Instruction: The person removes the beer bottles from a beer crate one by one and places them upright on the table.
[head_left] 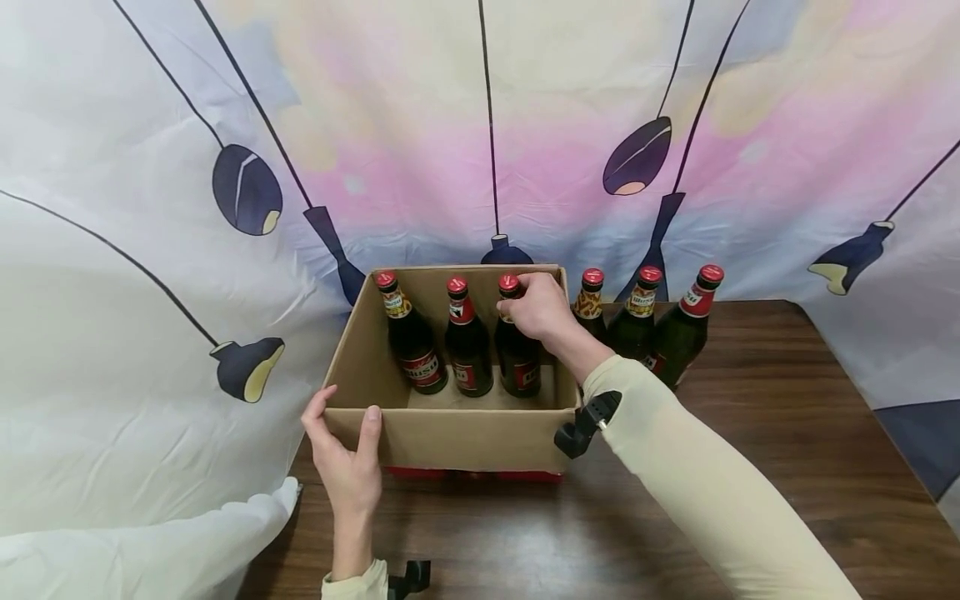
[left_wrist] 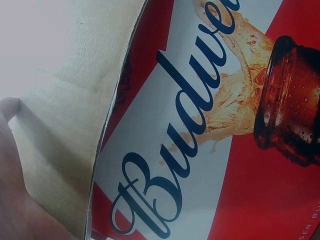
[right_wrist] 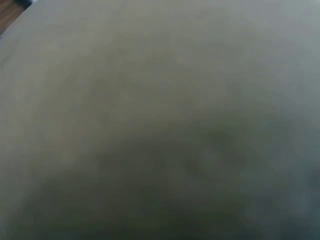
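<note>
Dark brown wood-grain tabletop [head_left: 465,542] lies nearest, below and in front of the grip. Forward of it, to the grip's lower left, the person's left hand [head_left: 347,475] rests at the near left corner of an open cardboard box [head_left: 465,437], thumb and forefinger spread apart across the corner; its other fingers are hidden.

Farther in, the right hand [head_left: 542,312] reaches over the box's right side, thumb and fingers pinched closely around the neck of a dark glass bottle [head_left: 520,354], just under its red cap. That bottle is upright inside the box, directly beneath the grip; whether its base touches the floor of the box cannot be told. The right wrist view is only blur.

Capped and probably full, it should feel heavy for its slim neck, its glass stiff, smooth, possibly slippery, and breakable if knocked. The neck looks the best hold in such a tight space, with the shoulder below offering firmer support.

Left of the grip, two similar bottles [head_left: 467,350] stand in the box. Right of it, outside the wall, three more [head_left: 684,333] stand together. Behind everything hangs a pastel cloth [head_left: 420,108] printed with dark lamps.
</note>
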